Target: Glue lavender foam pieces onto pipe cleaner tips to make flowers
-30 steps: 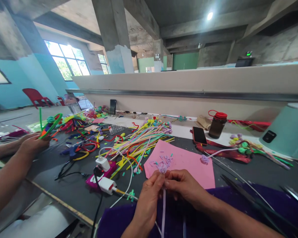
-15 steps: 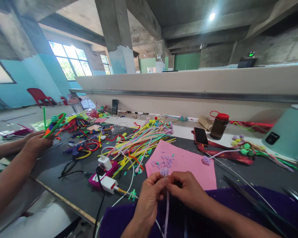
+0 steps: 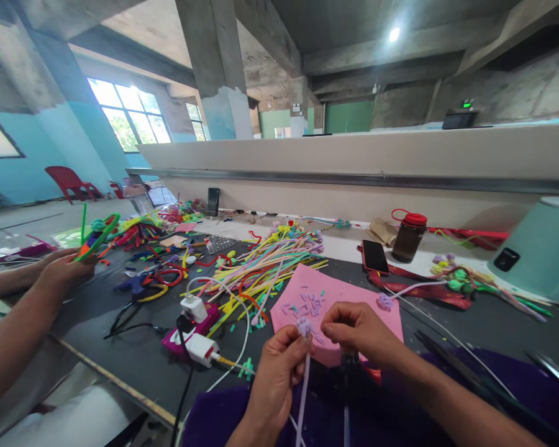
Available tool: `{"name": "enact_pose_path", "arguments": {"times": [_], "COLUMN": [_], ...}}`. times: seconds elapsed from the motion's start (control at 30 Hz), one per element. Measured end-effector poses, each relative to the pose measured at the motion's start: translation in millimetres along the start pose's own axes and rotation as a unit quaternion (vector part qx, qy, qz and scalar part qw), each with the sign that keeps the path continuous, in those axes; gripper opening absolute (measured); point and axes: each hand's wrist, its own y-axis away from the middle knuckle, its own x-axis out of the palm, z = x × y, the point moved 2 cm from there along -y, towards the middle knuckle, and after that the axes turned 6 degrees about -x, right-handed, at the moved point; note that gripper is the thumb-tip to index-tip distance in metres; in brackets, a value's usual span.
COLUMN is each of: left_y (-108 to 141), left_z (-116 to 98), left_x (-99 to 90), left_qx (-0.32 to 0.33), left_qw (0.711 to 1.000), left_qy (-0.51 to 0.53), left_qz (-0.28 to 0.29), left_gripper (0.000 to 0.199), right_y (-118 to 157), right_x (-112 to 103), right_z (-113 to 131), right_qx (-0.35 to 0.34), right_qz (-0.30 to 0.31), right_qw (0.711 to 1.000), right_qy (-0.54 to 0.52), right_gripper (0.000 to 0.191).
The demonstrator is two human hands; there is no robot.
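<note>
Near the bottom centre, my left hand [image 3: 279, 372] pinches a lilac fuzzy flower [image 3: 304, 326] just below its head; its pale stem [image 3: 302, 397] hangs down. My right hand [image 3: 361, 329] is just right of the flower, apart from it, thumb and forefinger together; whether a small piece is between them cannot be made out. Beyond the hands, a pink sheet [image 3: 345, 292] bears short lilac bits [image 3: 310, 304]. Another lilac flower [image 3: 384, 302] lies at the sheet's right side. A dark tool with an orange-red part [image 3: 347, 372] shows below my right hand.
Colourful stems [image 3: 256, 267] lie beyond a magenta power strip [image 3: 172, 340] with plugs and cables. Scissors [image 3: 451, 360], a phone [image 3: 375, 256], a bottle [image 3: 409, 237] and a teal appliance [image 3: 535, 254] are at right. Another person's hands [image 3: 68, 270] hold green stems at left.
My right hand has moved away from the flower to the right and slightly up. My left hand and the flower have shifted slightly left. The dark tool below my right hand is now visible.
</note>
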Motion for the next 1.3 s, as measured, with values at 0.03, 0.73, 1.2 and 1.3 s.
{"name": "enact_pose_path", "arguments": {"times": [0.03,0.73,1.2,1.3], "left_y": [2,10,5,6], "left_z": [0,-7,8,6], "left_x": [1.4,7.7,3.9,5.3], "left_qx": [0.004,0.138,-0.034,-0.045], "left_qw": [1.0,0.964,0.991,0.991], "left_qy": [-0.009,-0.223,-0.086,-0.081], "left_qz": [-0.002,0.038,0.097,0.092], "left_gripper": [0.015,0.008,0.02,0.019], "right_y": [0,7,10,10], "right_x": [-3,-3,0,-1], "right_z": [3,19,23,21], "right_qx": [-0.008,-0.112,-0.125,-0.104], "right_qz": [0.015,0.099,0.115,0.106], "right_qw": [1.0,0.985,0.977,0.98], "right_qy": [-0.016,0.083,0.13,0.131], "right_gripper": [0.01,0.02,0.018,0.02]}}
